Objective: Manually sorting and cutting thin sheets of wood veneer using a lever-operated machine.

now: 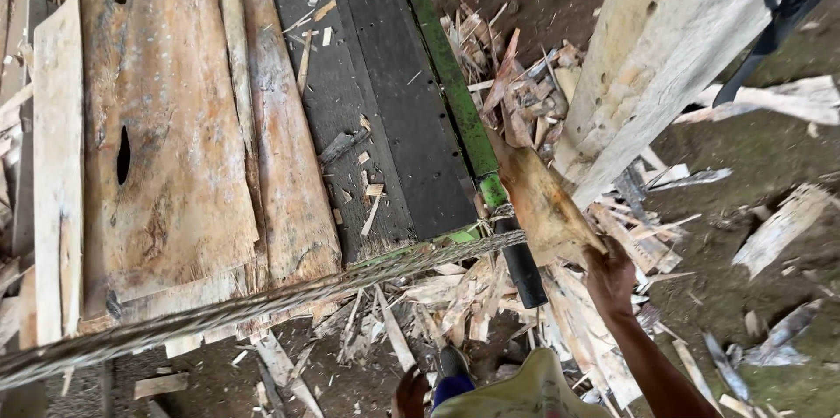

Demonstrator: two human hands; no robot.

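1. One stack of rough slab offcuts [166,147] lies at far left on the dark platform [385,94]; one slab has a dark hole through it, and its edges look ragged and splintery
2. A twisted steel cable [262,304] crosses from lower left up to the green rail [451,77] that edges the platform; chips and splinters lie on the dark deck
3. The left hand [409,393] shows only at the bottom edge, low beside a shoe; whether it is curled, loose or gripping something I cannot tell
4. The wood scrap [544,203] is held up just right of the green rail, above the litter of splinters [455,304] on the ground. It looks thin, stiff and probably light, with bark-rough faces and a tapering far end; I judge it could snap or shed slivers, so the thick near end is the sound place to grip
5. The right hand [610,278] is clenched on that near end, arm stretched out
6. A pale sawn beam [647,59] rises at right, a dark strap [779,7] hanging across it
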